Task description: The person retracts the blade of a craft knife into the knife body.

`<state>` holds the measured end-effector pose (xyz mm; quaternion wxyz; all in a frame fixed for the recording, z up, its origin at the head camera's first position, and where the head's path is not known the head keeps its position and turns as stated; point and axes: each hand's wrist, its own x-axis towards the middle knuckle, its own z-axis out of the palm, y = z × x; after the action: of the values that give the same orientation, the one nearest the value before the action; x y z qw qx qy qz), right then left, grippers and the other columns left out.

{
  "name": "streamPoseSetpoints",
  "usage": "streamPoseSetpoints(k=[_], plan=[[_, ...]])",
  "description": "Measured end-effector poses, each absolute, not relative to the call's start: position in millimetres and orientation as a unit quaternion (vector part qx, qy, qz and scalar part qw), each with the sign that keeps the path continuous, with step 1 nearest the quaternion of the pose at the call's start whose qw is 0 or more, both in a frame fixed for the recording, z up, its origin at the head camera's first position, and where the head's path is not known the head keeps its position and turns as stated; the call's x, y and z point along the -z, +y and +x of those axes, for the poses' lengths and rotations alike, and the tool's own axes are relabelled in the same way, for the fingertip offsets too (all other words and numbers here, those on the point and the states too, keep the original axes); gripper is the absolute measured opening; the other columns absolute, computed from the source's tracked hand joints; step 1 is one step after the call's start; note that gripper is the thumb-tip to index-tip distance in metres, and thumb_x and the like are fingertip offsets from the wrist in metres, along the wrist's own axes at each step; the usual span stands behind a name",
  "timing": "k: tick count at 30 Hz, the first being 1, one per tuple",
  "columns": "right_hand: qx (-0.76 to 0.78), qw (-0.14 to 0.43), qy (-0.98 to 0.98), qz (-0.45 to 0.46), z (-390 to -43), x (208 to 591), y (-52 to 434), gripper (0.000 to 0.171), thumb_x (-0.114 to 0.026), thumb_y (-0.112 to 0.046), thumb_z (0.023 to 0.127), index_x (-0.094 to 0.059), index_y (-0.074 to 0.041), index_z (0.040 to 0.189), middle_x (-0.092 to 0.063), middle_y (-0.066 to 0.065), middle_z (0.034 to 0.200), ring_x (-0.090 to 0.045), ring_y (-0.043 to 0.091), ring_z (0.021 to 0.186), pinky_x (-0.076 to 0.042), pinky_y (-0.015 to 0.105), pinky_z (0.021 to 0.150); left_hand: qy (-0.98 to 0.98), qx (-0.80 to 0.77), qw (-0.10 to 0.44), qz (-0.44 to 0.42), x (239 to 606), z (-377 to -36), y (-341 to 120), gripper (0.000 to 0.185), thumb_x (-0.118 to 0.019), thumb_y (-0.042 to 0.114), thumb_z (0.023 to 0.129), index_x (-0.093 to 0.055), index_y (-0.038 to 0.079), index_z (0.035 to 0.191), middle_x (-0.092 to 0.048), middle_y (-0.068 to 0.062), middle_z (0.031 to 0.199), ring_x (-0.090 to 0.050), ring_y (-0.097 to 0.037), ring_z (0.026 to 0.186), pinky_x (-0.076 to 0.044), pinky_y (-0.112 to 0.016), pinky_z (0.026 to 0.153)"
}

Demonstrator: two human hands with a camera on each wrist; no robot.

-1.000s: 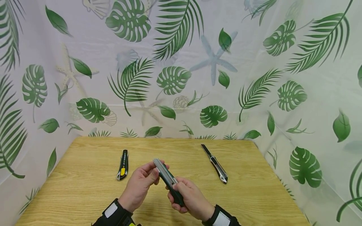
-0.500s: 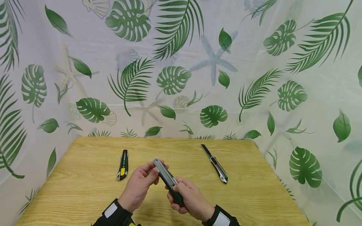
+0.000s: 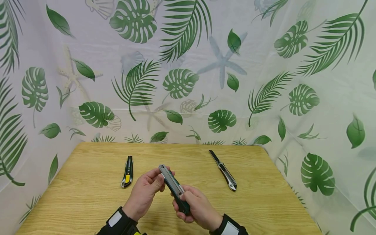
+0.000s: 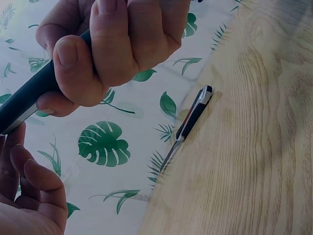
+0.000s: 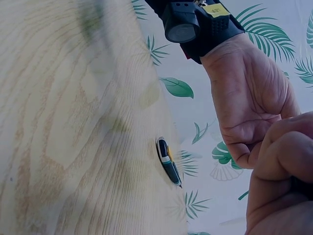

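A dark utility knife (image 3: pixel 173 185) with a silver metal rail is held over the wooden table (image 3: pixel 82 199) between both hands. My left hand (image 3: pixel 161 178) pinches its front end with curled fingers. My right hand (image 3: pixel 184 199) grips the dark handle, thumb lying on top of the rail. In the left wrist view the right hand's fingers (image 4: pixel 112 54) wrap round the dark handle (image 4: pixel 27 100). The right wrist view shows my left hand (image 5: pixel 247 107) from the side. No blade tip shows on the held knife.
A yellow-and-black utility knife (image 3: pixel 127 175) lies on the table to the left, also seen in the right wrist view (image 5: pixel 168 162). A silver-and-black knife (image 3: pixel 225 172) with its blade out lies to the right (image 4: pixel 191 120). Leaf-print curtains (image 3: pixel 188 71) close in the table.
My right hand has shifted very slightly up and left on the handle. The left hand and both knives on the table have not moved.
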<state>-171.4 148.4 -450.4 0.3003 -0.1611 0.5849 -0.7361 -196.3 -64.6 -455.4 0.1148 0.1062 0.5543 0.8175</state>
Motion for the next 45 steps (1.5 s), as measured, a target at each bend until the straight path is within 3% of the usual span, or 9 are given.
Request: streamPoseSetpoints(k=[5,8,12,16,22,26,32,37,45], plan=[[0.738,0.285,0.591,-0.158,-170.3,453.2,146.5,0.027,-0.035,-0.012,0.102,-0.048,0.001,0.122,-0.059,0.006,0.087,-0.051,0.012,0.058,-0.040,0.020,0.044,0.559,-0.815,0.115,0.103,458.1,-197.1,-62.9,0.045,-0.056,0.030,0.105,-0.056,0.009,0.144,-0.067,-0.009,0.133,-0.054,-0.017,0.090,-0.045,-0.028,0.080],[0.729,0.248,0.620,-0.150,-169.2,456.3,143.5,0.024,-0.036,-0.012,0.104,-0.048,0.003,0.119,-0.060,0.009,0.089,-0.053,0.014,0.059,-0.043,0.022,0.046,0.589,-0.800,0.094,0.069,460.8,-196.2,-57.4,0.045,-0.059,0.034,0.104,-0.060,0.006,0.139,-0.071,-0.011,0.118,-0.057,-0.018,0.087,-0.049,-0.028,0.075],[0.694,0.174,0.686,-0.133,-167.7,459.8,138.0,0.029,-0.041,-0.014,0.108,-0.047,0.002,0.131,-0.062,0.015,0.099,-0.058,0.019,0.070,-0.050,0.027,0.056,0.671,-0.737,0.074,0.032,464.3,-192.2,-45.9,0.051,-0.064,0.043,0.100,-0.066,0.001,0.128,-0.070,-0.008,0.100,-0.062,-0.019,0.084,-0.055,-0.031,0.069],[0.635,0.131,0.748,-0.138,-166.8,460.8,135.0,0.042,-0.047,-0.020,0.108,-0.041,-0.005,0.147,-0.062,0.018,0.106,-0.062,0.026,0.086,-0.056,0.034,0.069,0.725,-0.682,0.079,0.053,467.4,-191.7,-35.6,0.058,-0.068,0.050,0.096,-0.068,0.000,0.126,-0.072,-0.008,0.103,-0.065,-0.020,0.084,-0.057,-0.036,0.068],[0.581,0.152,0.782,-0.168,-169.9,462.2,141.1,0.057,-0.054,-0.025,0.106,-0.034,-0.022,0.159,-0.061,0.011,0.132,-0.064,0.024,0.110,-0.055,0.039,0.082,0.724,-0.682,0.095,0.053,470.8,-204.1,-31.3,0.059,-0.076,0.047,0.091,-0.068,-0.002,0.125,-0.072,-0.009,0.101,-0.070,-0.019,0.082,-0.058,-0.034,0.071],[0.560,0.168,0.794,-0.167,-175.2,466.4,147.8,0.064,-0.059,-0.030,0.103,-0.033,-0.016,0.159,-0.052,0.013,0.143,-0.063,0.021,0.112,-0.055,0.037,0.082,0.722,-0.685,0.092,0.033,473.6,-223.9,-32.3,0.055,-0.078,0.039,0.091,-0.067,-0.003,0.124,-0.073,-0.009,0.099,-0.071,-0.020,0.077,-0.059,-0.034,0.068],[0.523,0.208,0.814,-0.144,-178.7,477.0,154.7,0.053,-0.064,-0.033,0.100,-0.055,-0.002,0.142,-0.059,0.015,0.134,-0.062,0.024,0.109,-0.054,0.045,0.085,0.842,-0.539,-0.008,0.009,481.7,-273.2,-35.6,0.028,-0.074,0.034,0.091,-0.074,0.007,0.085,-0.067,0.000,0.070,-0.060,-0.015,0.057,-0.046,-0.028,0.051],[0.510,0.224,0.818,-0.142,-177.9,481.0,156.9,0.040,-0.066,-0.031,0.100,-0.064,-0.005,0.130,-0.062,0.011,0.129,-0.062,0.024,0.107,-0.053,0.045,0.083,0.912,-0.410,-0.028,-0.006,492.0,-305.8,-36.0,0.034,-0.073,0.028,0.086,-0.062,0.009,0.061,-0.054,-0.002,0.052,-0.048,-0.018,0.046,-0.035,-0.029,0.044],[0.509,0.245,0.813,-0.144,-175.7,482.6,158.1,0.036,-0.064,-0.028,0.100,-0.065,-0.006,0.129,-0.062,0.009,0.127,-0.062,0.021,0.103,-0.054,0.042,0.081,0.944,-0.329,-0.007,-0.022,506.8,-322.6,-19.4,0.029,-0.077,0.026,0.085,-0.068,-0.001,0.081,-0.063,-0.010,0.069,-0.061,-0.024,0.059,-0.051,-0.036,0.054]])
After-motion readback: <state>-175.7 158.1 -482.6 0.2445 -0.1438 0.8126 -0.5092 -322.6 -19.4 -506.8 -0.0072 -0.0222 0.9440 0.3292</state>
